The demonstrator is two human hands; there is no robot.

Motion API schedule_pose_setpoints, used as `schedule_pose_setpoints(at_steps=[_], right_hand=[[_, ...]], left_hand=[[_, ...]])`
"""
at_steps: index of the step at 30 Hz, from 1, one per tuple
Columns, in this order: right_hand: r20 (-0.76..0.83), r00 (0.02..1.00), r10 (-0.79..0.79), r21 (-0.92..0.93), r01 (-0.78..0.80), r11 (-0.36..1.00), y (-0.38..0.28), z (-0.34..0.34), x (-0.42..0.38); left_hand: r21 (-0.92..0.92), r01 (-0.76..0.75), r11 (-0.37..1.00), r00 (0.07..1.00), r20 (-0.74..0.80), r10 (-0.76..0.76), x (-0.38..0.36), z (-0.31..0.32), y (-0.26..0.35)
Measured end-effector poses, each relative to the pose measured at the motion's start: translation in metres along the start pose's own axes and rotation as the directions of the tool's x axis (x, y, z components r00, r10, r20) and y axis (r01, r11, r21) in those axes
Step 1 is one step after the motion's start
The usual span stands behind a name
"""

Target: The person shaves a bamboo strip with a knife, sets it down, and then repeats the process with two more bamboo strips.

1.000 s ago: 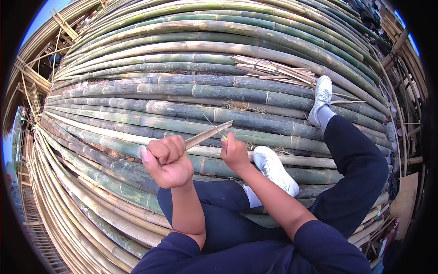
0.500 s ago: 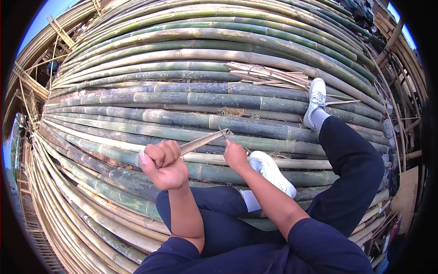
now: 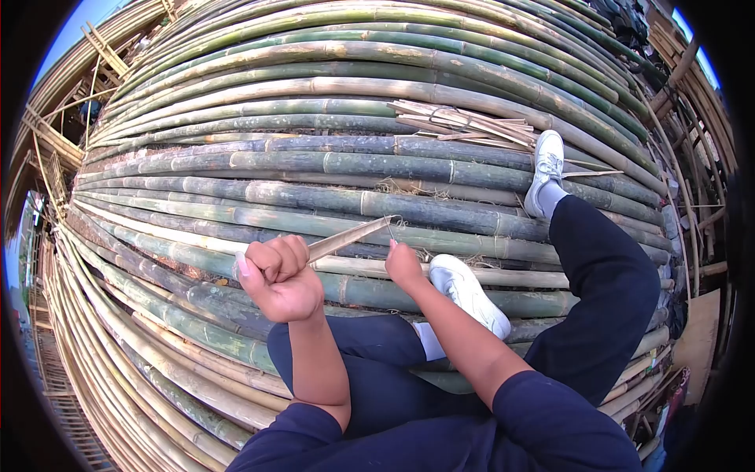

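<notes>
A flat split bamboo strip [image 3: 350, 238] extends up and right from my left hand [image 3: 279, 277], whose fingers are wrapped round its lower end. At the strip's far end, my right hand [image 3: 405, 263] is closed in a pinch on a thin dark tool, perhaps a knife, whose narrow blade touches the strip tip. Its handle is hidden in my fingers. A fine curled shaving [image 3: 399, 221] hangs at that tip. Beneath both hands lie long green and grey bamboo poles [image 3: 440, 214].
A tied bundle of short bamboo strips [image 3: 464, 122] lies on the poles beyond my hands. My white shoes [image 3: 548, 161] rest on the poles at the right and centre. Thin pale poles [image 3: 102, 330] run along the left. A flat board [image 3: 698, 334] stands at the right edge.
The strip's far end has risen slightly, and the curl at its tip shows larger. The blade has tilted more upright. Both hands keep their holds and have barely moved.
</notes>
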State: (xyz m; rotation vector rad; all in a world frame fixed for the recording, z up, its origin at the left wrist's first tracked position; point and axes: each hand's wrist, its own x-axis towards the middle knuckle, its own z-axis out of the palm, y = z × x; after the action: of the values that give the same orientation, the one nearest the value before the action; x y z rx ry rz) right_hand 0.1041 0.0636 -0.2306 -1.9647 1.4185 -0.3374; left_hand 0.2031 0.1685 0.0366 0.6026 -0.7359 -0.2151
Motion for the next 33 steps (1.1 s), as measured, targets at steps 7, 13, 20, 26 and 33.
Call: schedule_pose_setpoints(at_steps=[7, 13, 20, 26, 33], right_hand=[[-0.1, 0.911, -0.4, 0.041, 0.406, 0.913, -0.002, -0.019, -0.019], [-0.066, 0.994, -0.09, -0.056, 0.086, 0.995, -0.006, -0.017, -0.005], [-0.106, 0.992, -0.062, -0.066, 0.055, 0.996, 0.02, 0.009, 0.012], [-0.101, 0.961, -0.259, -0.071, 0.253, 0.965, 0.01, -0.004, 0.01], [0.078, 0.997, -0.001, -0.148, 0.012, 0.989, 0.001, -0.024, 0.015]], left_hand=[[-0.002, 0.009, 1.0, 1.0, -0.008, -0.009, 0.002, 0.001, 0.001], [-0.03, -0.006, 1.0, 0.999, 0.041, 0.008, 0.002, -0.005, -0.001], [-0.005, 0.004, 1.0, 1.0, 0.028, -0.004, 0.001, -0.001, -0.001], [-0.017, 0.008, 1.0, 1.0, 0.025, -0.008, 0.001, -0.001, 0.0], [-0.05, -0.004, 0.999, 0.996, 0.083, 0.008, 0.002, -0.002, -0.002]])
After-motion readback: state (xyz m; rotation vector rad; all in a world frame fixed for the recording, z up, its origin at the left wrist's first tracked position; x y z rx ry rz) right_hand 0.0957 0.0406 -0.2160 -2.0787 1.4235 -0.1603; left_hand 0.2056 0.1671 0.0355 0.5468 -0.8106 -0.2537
